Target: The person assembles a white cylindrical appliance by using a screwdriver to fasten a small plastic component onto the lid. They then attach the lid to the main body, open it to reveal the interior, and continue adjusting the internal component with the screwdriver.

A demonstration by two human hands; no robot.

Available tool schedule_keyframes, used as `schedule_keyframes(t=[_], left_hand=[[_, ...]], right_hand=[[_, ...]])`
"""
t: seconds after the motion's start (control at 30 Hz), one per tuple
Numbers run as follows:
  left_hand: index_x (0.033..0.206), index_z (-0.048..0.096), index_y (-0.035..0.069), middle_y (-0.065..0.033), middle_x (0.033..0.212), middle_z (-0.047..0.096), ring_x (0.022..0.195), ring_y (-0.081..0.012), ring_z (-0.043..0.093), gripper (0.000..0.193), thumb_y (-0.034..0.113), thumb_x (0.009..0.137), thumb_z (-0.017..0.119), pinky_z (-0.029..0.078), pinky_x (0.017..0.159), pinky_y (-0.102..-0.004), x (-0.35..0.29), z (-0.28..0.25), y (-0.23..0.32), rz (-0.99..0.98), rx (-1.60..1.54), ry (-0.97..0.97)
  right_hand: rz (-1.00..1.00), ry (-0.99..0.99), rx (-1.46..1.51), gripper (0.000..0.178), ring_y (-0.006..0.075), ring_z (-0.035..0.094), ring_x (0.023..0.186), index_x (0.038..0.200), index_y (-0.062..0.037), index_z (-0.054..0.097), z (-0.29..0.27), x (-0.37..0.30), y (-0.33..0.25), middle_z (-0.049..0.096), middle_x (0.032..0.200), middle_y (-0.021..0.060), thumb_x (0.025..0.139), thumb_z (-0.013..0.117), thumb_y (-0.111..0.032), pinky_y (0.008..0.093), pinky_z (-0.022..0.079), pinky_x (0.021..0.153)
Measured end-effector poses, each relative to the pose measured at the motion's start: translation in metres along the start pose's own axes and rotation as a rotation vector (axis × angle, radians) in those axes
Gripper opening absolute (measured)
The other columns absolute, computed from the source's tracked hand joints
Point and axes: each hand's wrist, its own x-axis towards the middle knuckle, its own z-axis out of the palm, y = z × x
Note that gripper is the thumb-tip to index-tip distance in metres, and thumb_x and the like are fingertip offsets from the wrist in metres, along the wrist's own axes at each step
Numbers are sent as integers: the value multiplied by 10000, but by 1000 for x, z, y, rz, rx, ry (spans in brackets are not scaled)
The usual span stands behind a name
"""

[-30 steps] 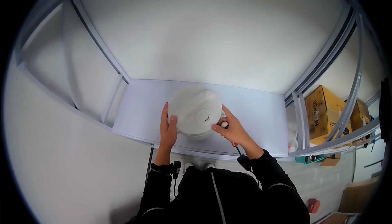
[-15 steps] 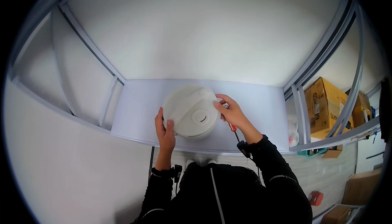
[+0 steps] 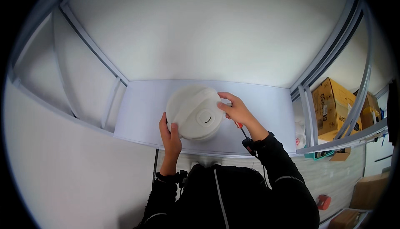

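A round white appliance that looks like a rice cooker [image 3: 189,114] stands on the white table, its top facing me. A broad raised band and a small round vent with a dark curved slot mark its top. My left hand [image 3: 170,135] grips its near left side, thumb on the upper rim. At the right rim my right hand [image 3: 235,109] holds the edge between thumb and fingers. From beneath that palm comes a screwdriver [image 3: 238,125] with a red handle, its dark shank pointing toward my wrist. How the fingers hold the handle is mostly hidden.
A metal frame [image 3: 306,116] borders the white table [image 3: 262,104] at the sides, with a pale wall behind. To the right are a yellow cardboard box [image 3: 327,112], a plastic bag [image 3: 300,135] and a teal basket [image 3: 321,155]. A red object [image 3: 323,202] lies on the floor.
My right hand has shifted slightly up along the rim, and the screwdriver has moved with it. The appliance and my left hand have barely moved.
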Motion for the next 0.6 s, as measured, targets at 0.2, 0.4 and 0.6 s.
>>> schedule_keyframes(t=[0.2,0.4,0.6], left_hand=[[1642,377,-60,-201,1625,425,1515,-304,422,558,176,1147,479,317,1272,-442,-4,2,-11,31,-99,26],[1500,550,-52,-162,1478,602,1301,-226,592,477,291,1170,517,455,1144,-377,24,-2,-35,-92,-276,172],[1121,748,-52,-108,1121,775,1015,-147,678,416,348,1134,635,551,932,-323,60,-7,-41,-165,-363,340]], right_hand=[[-25,-63,52,695,175,629,710,1622,-80,499,-2,-2,-10,681,1299,151,1013,740,-313,342,551,667],[-76,-68,-146,843,266,669,986,1633,-66,458,2,-22,-4,542,1441,212,943,840,-364,393,583,850],[-11,-1,-182,1173,361,658,1197,1610,57,327,32,-68,-22,527,1433,292,802,956,-515,441,568,1002]])
